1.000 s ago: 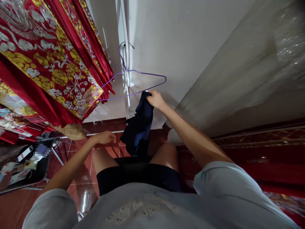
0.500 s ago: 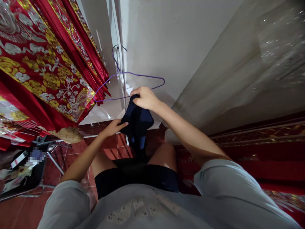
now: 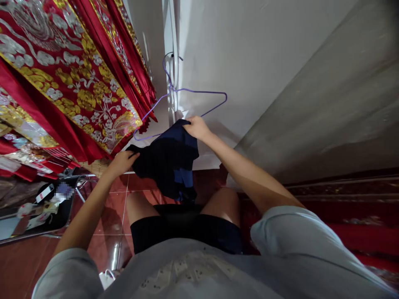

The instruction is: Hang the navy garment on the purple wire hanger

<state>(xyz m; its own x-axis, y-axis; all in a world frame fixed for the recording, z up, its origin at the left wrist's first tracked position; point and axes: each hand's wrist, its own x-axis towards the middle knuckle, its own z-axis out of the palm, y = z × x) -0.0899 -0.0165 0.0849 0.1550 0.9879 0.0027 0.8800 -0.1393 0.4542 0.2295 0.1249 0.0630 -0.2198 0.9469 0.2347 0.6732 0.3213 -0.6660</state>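
Note:
A dark navy garment (image 3: 170, 155) with a brighter blue patch hangs stretched between my two hands, above my knees. Its exact kind does not show. My left hand (image 3: 123, 162) is closed on its left edge, while my right hand (image 3: 197, 126) pinches its upper right edge. Just beyond the cloth, a purple wire hanger (image 3: 199, 90) hangs by its hook near a white upright edge. The garment covers part of the hanger's bottom bar; I cannot tell whether they touch.
Red cloths with gold and silver patterns (image 3: 90, 89) hang at the left. Below them stands a black chair (image 3: 59, 216) with small items on it. A pale wall (image 3: 255, 50) rises ahead, with a grey sloping surface (image 3: 327, 112) at the right. Red tiles (image 3: 107, 220) cover the floor.
My left hand has moved left and my right hand slightly right, spreading the bunched garment wide between them. The view has shifted a little, so the hanger sits further right.

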